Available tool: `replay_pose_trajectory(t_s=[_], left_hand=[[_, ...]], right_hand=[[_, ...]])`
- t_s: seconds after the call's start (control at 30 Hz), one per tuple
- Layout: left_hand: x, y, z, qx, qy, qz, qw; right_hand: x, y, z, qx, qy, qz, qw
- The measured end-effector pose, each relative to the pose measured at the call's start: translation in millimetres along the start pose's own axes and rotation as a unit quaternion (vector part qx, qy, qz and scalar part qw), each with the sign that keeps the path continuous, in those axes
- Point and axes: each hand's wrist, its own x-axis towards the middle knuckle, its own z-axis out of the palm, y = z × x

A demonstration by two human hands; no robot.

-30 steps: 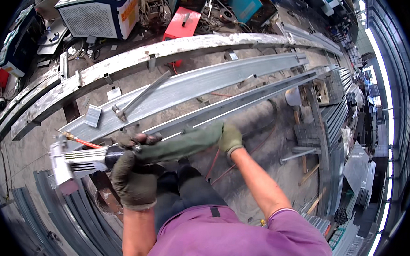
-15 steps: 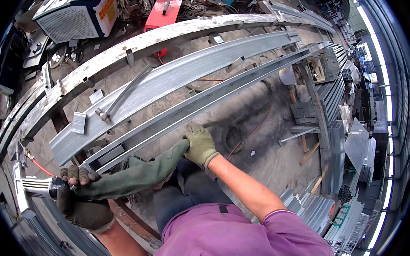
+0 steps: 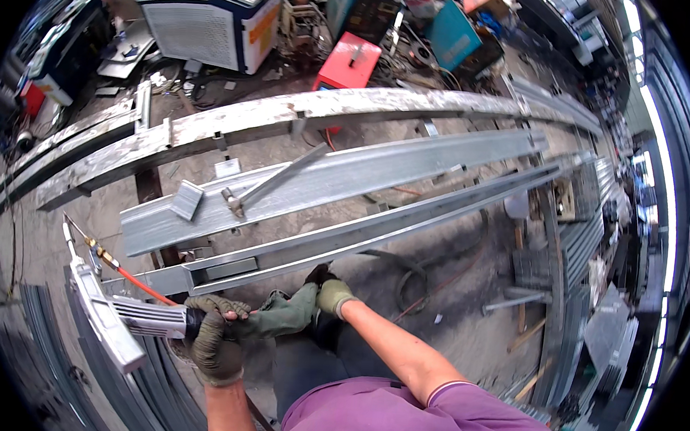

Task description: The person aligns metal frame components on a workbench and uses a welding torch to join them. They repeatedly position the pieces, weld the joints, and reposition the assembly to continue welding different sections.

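My left hand (image 3: 215,342), in a grey-green work glove, is closed around the black collar of a white welding gun (image 3: 106,311) with ribbed vents. An orange hose (image 3: 147,286) with a brass fitting runs along the gun. From the collar a green fabric sleeve (image 3: 288,313) stretches across to my right hand (image 3: 332,296). That gloved hand is closed on the sleeve's far end, beside a dark piece whose kind I cannot make out. Just beyond both hands lies a long galvanized steel channel (image 3: 376,221), with a short metal block (image 3: 227,268) inside its near left end.
A wide steel profile (image 3: 396,157) lies past the channel, bearing a hammer (image 3: 272,181) and a small metal offcut (image 3: 187,200). Farther back are a whitish beam (image 3: 248,119), a red box (image 3: 348,64) and a white-blue machine (image 3: 206,29). Coiled hose (image 3: 413,287) lies right.
The view has shifted, so the beams appear lower and farther right. My left hand and the gun have swung; the gun now points up-left. The green sleeve looks shorter and more bunched between my hands.
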Motion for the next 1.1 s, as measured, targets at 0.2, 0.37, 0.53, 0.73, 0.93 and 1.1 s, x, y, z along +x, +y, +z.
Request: replay_pose_trajectory(t_s=[0.2,0.37,0.53,0.73,0.93,1.1], left_hand=[[-42.1,-18.7,-61.3,0.021,0.160,0.020,0.987],[-72.8,-45.5,-90.5,0.120,0.232,-0.037,0.965],[-77.8,-72.1,-86.0,0.188,0.169,-0.072,0.965],[-48.0,-142.4,-42.6,0.169,0.087,-0.143,0.971],[-19.9,-191.4,32.1,0.265,0.069,-0.132,0.953],[-20.9,-260.7,82.3,0.310,0.177,-0.147,0.923]], right_hand=[[-24.7,-64.3,-19.8,-0.127,-0.177,-0.075,0.973],[-31.4,-46.1,-27.1,-0.131,-0.176,-0.154,0.963],[-53.1,-27.9,-118.9,-0.141,-0.164,-0.093,0.972],[-86.1,66.5,-252.8,-0.128,0.010,0.020,0.991],[-34.9,206.5,-357.2,-0.283,0.277,-0.043,0.917],[15.4,234.7,-410.2,-0.354,0.027,-0.060,0.933]])
